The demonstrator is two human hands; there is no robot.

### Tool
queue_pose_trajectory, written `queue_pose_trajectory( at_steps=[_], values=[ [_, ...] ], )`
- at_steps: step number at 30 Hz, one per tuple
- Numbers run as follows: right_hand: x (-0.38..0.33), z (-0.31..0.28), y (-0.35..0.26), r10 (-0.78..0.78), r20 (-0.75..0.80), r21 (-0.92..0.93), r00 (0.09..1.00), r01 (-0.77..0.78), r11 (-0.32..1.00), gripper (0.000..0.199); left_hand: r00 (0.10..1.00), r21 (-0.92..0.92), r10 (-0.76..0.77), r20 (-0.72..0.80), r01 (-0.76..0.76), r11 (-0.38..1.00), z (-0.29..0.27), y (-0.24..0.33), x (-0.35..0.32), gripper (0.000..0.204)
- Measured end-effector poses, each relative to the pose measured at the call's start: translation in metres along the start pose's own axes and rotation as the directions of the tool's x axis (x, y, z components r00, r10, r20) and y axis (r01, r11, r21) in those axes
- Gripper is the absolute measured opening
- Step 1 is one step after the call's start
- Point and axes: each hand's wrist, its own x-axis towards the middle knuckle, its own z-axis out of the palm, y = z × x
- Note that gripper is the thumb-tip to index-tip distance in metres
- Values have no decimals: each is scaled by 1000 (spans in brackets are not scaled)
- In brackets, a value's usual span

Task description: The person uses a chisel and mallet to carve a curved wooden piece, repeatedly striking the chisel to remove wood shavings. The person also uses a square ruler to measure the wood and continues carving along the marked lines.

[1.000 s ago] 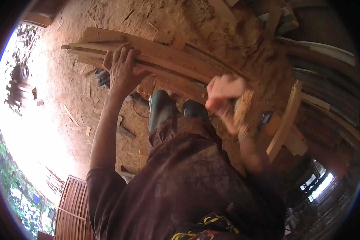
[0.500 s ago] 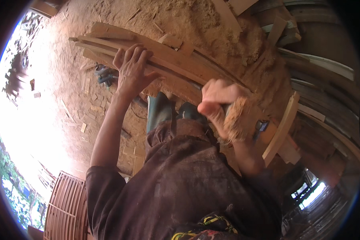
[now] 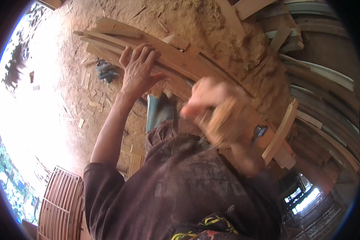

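Sawdust (image 3: 212, 24) covered the ground; the left hand (image 3: 140, 72) pressed spread fingers onto the curved wooden slats (image 3: 176, 60), while the blurred right hand (image 3: 212, 110) gripped a sanding block (image 3: 224, 120) just below them

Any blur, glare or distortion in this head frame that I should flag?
Head view: the right hand is smeared by motion blur, so what it grips cannot be made out; the left hand, pressing on the curved wood strips, is sharp. The left rim is blown out by daylight on the sawdust floor. Fisheye bends the planks at right, with a black vignette around the circle.
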Motion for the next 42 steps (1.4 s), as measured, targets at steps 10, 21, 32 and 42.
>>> queue_pose_trajectory(
  at_steps=[10, 21, 32, 42],
  values=[
    [-22, 56, -11, -185, 234, -79, 955, 208, 975, 23, 973, 27, -167, -161, 174, 984, -23, -63, 8, 120],
    [35, 62, 6, -147, 125, 68, 981, 139, 988, 26, 971, -13, -130, -199, 130, 991, -20, -63, 9, 113],
    [60, 64, 17, -40, 49, 239, 998, 27, 971, 25, 964, -18, -211, -160, 211, 977, -24, -57, 10, 108],
    [42, 111, 3, -215, 178, 19, 960, 215, 976, 17, 975, -49, -198, -103, 194, 980, -30, -59, 10, 124]
  ],
)
